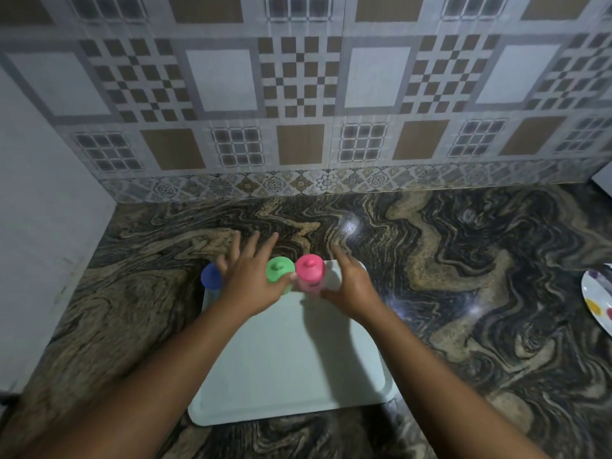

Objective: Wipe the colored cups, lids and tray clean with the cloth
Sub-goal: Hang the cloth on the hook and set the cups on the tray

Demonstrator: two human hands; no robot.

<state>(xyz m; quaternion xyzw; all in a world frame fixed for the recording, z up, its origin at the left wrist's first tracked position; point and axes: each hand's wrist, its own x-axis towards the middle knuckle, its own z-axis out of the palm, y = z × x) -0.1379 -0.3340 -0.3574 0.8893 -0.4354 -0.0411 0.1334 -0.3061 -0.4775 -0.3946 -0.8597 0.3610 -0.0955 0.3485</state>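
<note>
White rectangular tray (pixel 288 376) lies on the swirled brown stone surface (pixel 463 260). Left hand (pixel 251 279) and right hand (pixel 354 286), fingers spread, grasping nothing, flank the green-lidded cup (pixel 280 268) and pink-lidded cup (pixel 309 266) at its far edge; blue-lidded cup (pixel 209 275) stands leftmost.

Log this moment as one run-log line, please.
cups: blue cup, green cup, pink cup lidded, tray's far end | left hand: open, between blue and green | right hand: open, beside pink cup | cloth: not in view
</note>
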